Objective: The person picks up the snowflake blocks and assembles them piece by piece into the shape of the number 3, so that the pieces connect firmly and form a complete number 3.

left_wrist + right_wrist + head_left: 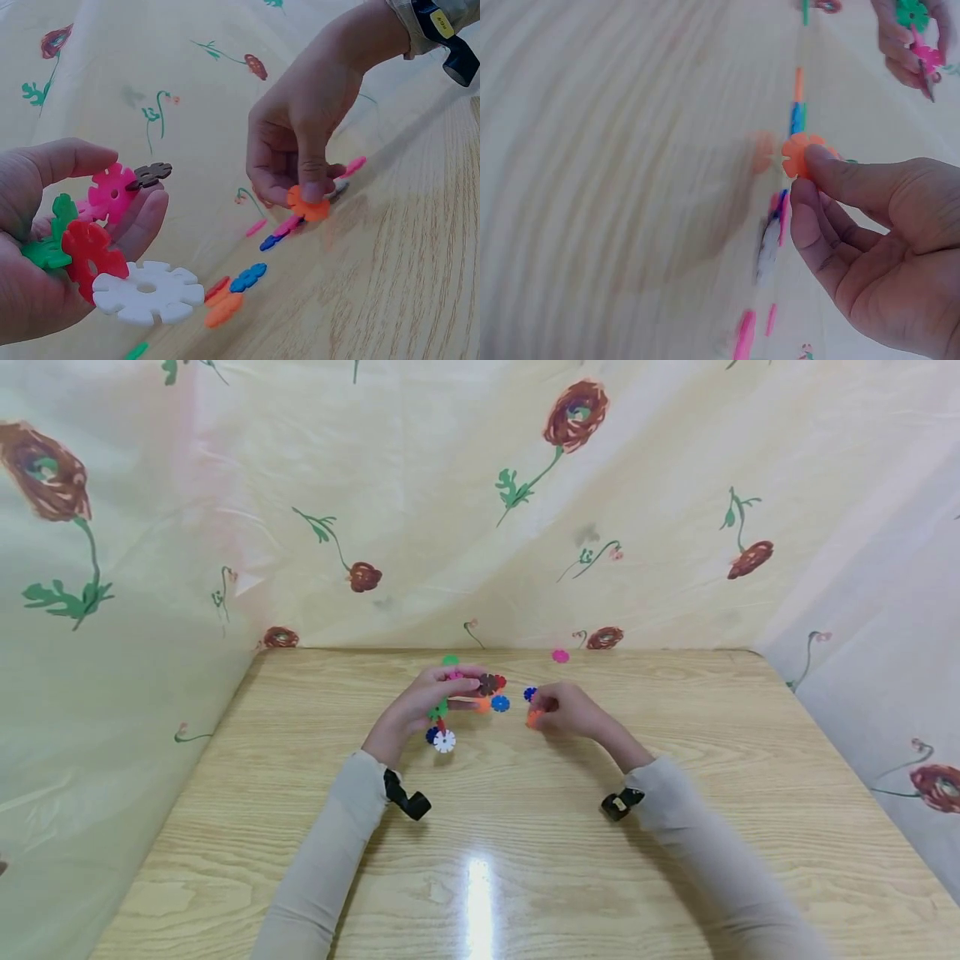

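Note:
My left hand (416, 700) holds a joined cluster of notched plastic snowflake discs, with the thumb above and the fingers below. In the left wrist view the cluster shows a white disc (148, 292), a red disc (94, 259), a green disc (52, 236), a pink disc (112, 193) and a brown disc (154, 175) at its far end. A dark blue disc (432, 735) peeks out behind the white one. Over the table to the right, my right hand (573, 710) pinches a single orange disc (802, 154) between thumb and fingertips, apart from the cluster.
Loose discs lie on the wooden table (525, 860) between and beyond the hands: a blue disc (500, 703), another orange disc (225, 307), a dark blue disc (530, 693) and a far pink disc (560, 656). A flowered cloth (450, 527) hangs behind the table's back edge.

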Available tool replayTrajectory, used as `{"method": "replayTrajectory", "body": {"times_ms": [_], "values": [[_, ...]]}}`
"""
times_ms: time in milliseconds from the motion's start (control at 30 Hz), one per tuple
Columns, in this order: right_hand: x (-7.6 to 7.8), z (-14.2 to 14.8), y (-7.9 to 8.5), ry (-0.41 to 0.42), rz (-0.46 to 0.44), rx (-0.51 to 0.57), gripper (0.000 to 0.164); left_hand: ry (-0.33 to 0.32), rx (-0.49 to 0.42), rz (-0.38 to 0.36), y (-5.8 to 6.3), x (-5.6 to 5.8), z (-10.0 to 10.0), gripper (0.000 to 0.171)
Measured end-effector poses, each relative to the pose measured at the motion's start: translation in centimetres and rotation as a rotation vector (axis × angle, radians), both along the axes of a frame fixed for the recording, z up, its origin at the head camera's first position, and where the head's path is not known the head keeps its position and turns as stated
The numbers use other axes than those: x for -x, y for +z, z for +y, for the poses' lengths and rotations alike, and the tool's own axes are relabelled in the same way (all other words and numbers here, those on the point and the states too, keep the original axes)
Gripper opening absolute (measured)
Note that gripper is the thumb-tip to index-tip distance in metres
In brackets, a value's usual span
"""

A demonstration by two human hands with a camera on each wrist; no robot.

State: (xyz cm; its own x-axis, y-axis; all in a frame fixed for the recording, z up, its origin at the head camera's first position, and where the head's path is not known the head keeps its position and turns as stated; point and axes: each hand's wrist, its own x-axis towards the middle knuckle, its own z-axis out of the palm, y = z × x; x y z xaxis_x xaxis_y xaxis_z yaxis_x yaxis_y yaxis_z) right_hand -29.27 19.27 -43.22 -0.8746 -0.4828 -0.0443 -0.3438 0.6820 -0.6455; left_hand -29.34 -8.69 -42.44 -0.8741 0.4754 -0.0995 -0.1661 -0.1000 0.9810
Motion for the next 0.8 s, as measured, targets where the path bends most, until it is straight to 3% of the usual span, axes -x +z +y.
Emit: {"method": "replayTrajectory", "body": {"times_ms": [200,400,567,800], "values": [[-0.2,-1.6,0.8,-0.078,0.002,0.178,0.008,0.009,-0.006,-0.011,0.1,0.0,0.0,0.035],[-0.3,-3.2,2.3,-0.132,0.009,0.363,0.013,0.071,-0.037,-0.077,0.3,0.0,0.0,0.033],[-0.4,-4.4,3.1,-0.160,0.001,0.432,0.018,0.119,-0.058,-0.112,0.4,0.1,0.0,0.034],[-0.7,-5.5,3.1,-0.187,0.045,0.455,0.014,0.128,-0.105,-0.113,0.5,0.1,-0.1,0.032]]}}
